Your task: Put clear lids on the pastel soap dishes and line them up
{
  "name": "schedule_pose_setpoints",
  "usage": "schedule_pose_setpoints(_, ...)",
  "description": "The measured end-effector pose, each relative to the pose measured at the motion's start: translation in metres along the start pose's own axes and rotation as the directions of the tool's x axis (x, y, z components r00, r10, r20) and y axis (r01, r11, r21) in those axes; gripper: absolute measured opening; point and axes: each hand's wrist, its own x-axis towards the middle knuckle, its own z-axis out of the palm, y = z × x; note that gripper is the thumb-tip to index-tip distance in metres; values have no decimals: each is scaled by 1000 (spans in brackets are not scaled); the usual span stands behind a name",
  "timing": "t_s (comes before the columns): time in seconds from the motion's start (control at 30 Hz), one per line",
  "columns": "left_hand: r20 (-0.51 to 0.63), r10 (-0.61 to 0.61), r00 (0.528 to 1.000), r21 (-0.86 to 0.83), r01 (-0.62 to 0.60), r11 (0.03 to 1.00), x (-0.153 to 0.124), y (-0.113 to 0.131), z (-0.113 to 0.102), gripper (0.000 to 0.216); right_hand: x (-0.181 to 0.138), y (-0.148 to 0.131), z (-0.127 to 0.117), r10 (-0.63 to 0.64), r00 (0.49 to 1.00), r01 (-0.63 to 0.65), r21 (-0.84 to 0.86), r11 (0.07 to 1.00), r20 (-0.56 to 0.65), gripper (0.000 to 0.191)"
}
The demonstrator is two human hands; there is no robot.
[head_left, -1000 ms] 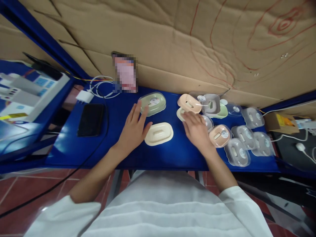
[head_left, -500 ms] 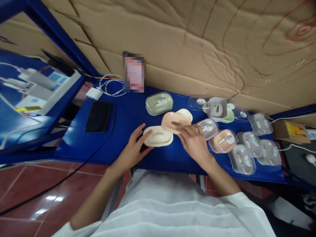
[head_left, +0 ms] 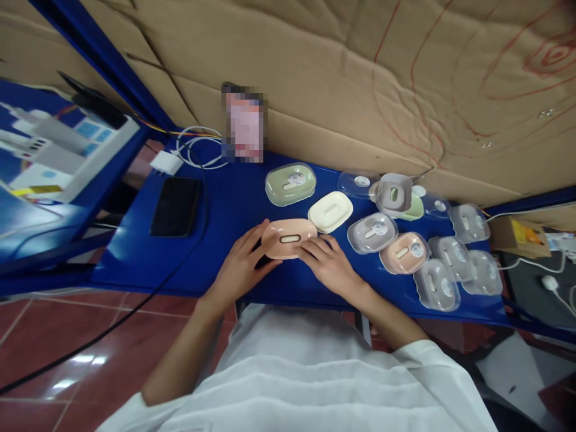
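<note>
Both hands grip a pink soap box [head_left: 288, 238] at the frame's centre, near the front edge of the blue table [head_left: 135, 264]: the left hand [head_left: 238, 268] curls around its left end, the right hand [head_left: 328, 264] around its right. Just behind lie a cream lid [head_left: 330, 211] and a green soap box [head_left: 290, 183]. Clear-lidded boxes [head_left: 436, 282] crowd the right. A black phone [head_left: 175, 206] lies left, with bare table between.

A soap box [head_left: 289, 238] lies at the counter [head_left: 135, 264] front edge; more boxes [head_left: 432, 264] crowd the right end, a phone [head_left: 176, 206] the left.
</note>
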Motion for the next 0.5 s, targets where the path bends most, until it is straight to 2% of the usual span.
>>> schedule_pose_setpoints(0.1,-1,-34,999,26,34,999,-1,-1,4,59,4,4,1,-18,1000,17,43,999,21,39)
schedule_pose_setpoints(0.2,-9,-30,1000,29,31,999,-1,-2,5,57,6,29,-16,-40,998,39,45,998,41,44)
schedule_pose_setpoints(0.23,-9,-30,1000,24,30,999,-1,-2,5,56,8,44,-25,-3,999,2,26,1000,39,45)
schedule_pose_setpoints(0.3,-4,-34,999,7,34,999,-2,-3,4,57,11,83,-45,164,986,-164,-45,986,11,46)
schedule_pose_setpoints(0.4,10,-44,999,-23,44,999,-2,-5,3,62,17,145,-64,417,908,-404,-197,893,32,54)
schedule_pose_setpoints(0.5,16,-45,999,-49,46,998,-2,-5,1,66,23,187,-67,543,831,-487,-313,815,123,69)
